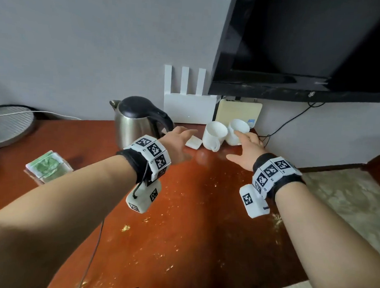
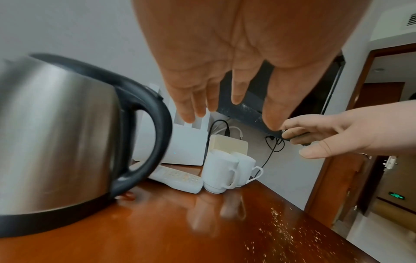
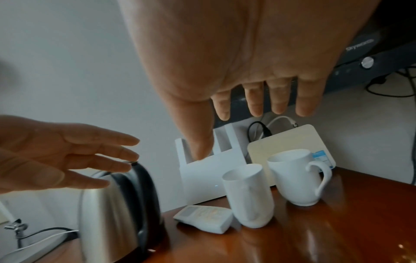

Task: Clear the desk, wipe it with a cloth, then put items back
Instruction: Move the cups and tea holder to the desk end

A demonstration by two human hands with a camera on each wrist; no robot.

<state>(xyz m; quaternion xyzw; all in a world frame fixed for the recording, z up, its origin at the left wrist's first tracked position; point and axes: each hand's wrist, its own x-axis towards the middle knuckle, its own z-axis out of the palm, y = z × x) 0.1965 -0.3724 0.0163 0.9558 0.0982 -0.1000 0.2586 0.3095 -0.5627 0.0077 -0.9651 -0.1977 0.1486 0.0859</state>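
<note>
Two white mugs stand side by side at the back of the red-brown desk [image 1: 182, 219]: the left mug [image 1: 214, 135] [image 3: 248, 195] and the right mug [image 1: 238, 130] [image 3: 294, 175]. A white remote control [image 1: 193, 142] [image 2: 178, 179] lies between the left mug and a steel kettle [image 1: 135, 121] [image 2: 56, 142] with a black handle. My left hand [image 1: 180, 141] hovers with straight fingers beside the kettle handle, above the remote. My right hand [image 1: 247, 150] reaches with spread fingers just in front of the right mug. Both hands hold nothing.
A white router [image 1: 189, 107] and a cream box [image 1: 238, 111] lean on the wall behind the mugs, under a black TV [image 1: 306, 51]. A green tissue pack [image 1: 48, 165] lies at the desk's left. Crumbs [image 1: 203, 219] are scattered over the desk's middle and right.
</note>
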